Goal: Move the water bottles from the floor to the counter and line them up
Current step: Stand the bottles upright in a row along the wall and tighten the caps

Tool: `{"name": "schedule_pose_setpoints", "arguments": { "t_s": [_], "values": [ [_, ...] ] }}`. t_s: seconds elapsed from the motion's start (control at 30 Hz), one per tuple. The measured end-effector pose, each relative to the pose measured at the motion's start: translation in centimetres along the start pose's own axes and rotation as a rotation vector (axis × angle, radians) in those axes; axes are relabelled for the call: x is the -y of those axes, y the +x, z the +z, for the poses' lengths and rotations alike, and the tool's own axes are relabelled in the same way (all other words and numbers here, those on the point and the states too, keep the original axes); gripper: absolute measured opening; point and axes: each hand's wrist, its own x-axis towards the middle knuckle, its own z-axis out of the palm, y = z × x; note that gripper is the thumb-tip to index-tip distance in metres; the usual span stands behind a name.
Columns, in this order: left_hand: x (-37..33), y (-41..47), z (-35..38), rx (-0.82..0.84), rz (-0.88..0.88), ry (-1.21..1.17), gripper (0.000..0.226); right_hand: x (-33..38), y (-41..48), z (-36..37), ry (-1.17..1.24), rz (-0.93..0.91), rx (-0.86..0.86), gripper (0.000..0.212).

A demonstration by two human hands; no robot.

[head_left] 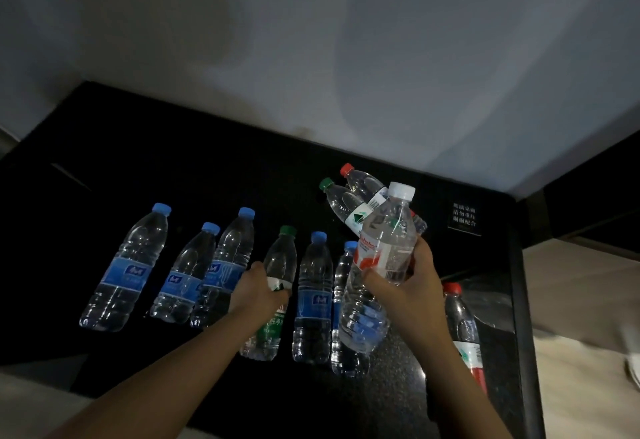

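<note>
Your left hand (pixel 259 288) gripped the green-capped bottle (pixel 281 258) at its label, fingers curled round the body. That bottle stood upright on the black counter (pixel 138 161), within the row.

Your right hand (pixel 412 282) was wrapped round the white-capped bottle (pixel 388 248) at its red-and-white label, thumb on the near side. The bottle leaned slightly and sat in front of the row. Whether its base touched the counter could not be determined.

Three blue-capped bottles (pixel 124 272) stood to the left of the green-capped one. The first was a little apart and the other two were close together. To the right stood a fourth blue-capped bottle (pixel 313 300), and just beside it a fifth blue-capped bottle (pixel 343 345), partly hidden behind the white-capped bottle.

Behind your right hand, a second green-capped bottle (pixel 341 203) and a red-capped bottle (pixel 363 184) lay tilted side by side. I could not tell whether your fingers held them or they rested on the counter.

A separate red-capped bottle with a red label (pixel 464 331) stood upright near the counter's right edge, apart from the row. A small sign (pixel 464 218) with white characters lay on the counter near its back right corner. A pale wall (pixel 311 40) rose behind the counter.
</note>
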Motion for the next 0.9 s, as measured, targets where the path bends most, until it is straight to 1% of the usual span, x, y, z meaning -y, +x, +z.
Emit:
{"name": "schedule_pose_setpoints", "arguments": {
  "t_s": [0.23,0.33,0.5,0.63,0.8,0.9],
  "values": [
    [-0.7,-3.2,-3.4,-0.078,0.212,-0.293,0.036,1.7,-0.6,0.9,0.027,-0.036,-0.04,0.066],
    [-1.1,-4.9,-6.4,-0.11,0.283,-0.41,0.044,3.6,-1.3,1.9,0.039,-0.09,-0.032,0.066],
    [-0.8,-7.6,-12.0,-0.151,0.371,-0.494,0.046,7.7,-2.6,3.7,0.076,-0.184,-0.001,0.064],
    [-0.2,-9.3,-16.5,-0.191,0.47,-0.561,0.052,11.2,-3.7,5.7,0.112,-0.266,-0.003,0.064],
    [1.0,-11.1,-21.6,-0.191,0.581,-0.595,0.056,14.8,-5.0,8.3,0.179,-0.337,-0.037,0.056],
    [1.5,-11.6,-23.6,-0.21,0.601,-0.606,0.056,16.3,-5.3,9.4,0.185,-0.357,-0.001,0.052]
  ]
}}
